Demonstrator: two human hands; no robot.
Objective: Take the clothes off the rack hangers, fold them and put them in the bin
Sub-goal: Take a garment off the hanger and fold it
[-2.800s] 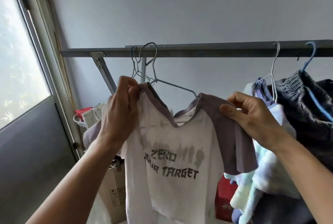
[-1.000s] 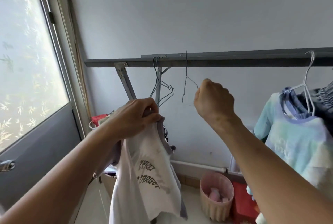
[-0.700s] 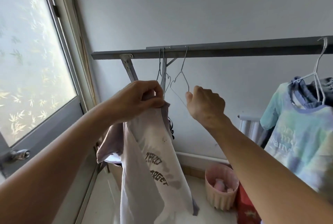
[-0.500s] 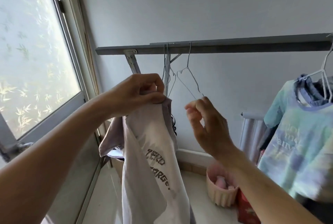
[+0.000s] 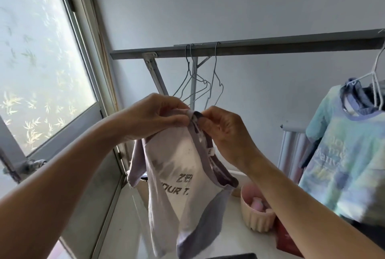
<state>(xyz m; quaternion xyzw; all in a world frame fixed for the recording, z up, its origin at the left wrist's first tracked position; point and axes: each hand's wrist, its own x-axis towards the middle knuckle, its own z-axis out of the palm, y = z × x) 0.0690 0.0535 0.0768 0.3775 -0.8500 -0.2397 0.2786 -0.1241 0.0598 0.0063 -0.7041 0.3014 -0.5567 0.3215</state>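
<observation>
Bare left hand (image 5: 154,117), bare right hand (image 5: 227,135)

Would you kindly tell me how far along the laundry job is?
Done: the white printed T-shirt is off the wire hangers, which hang bare on the rail. In hand: the left hand and right hand pinch its collar, not yet folded. Left: folding, binning, and the tie-dye shirt hanging at right.

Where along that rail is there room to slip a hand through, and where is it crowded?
Free: the long bare stretch of rail between the empty wire hangers and the tie-dye shirt on its white hanger. Crowded: the rail's left end, where those hangers bunch, with the left hand and right hand gripping the white shirt below.
</observation>
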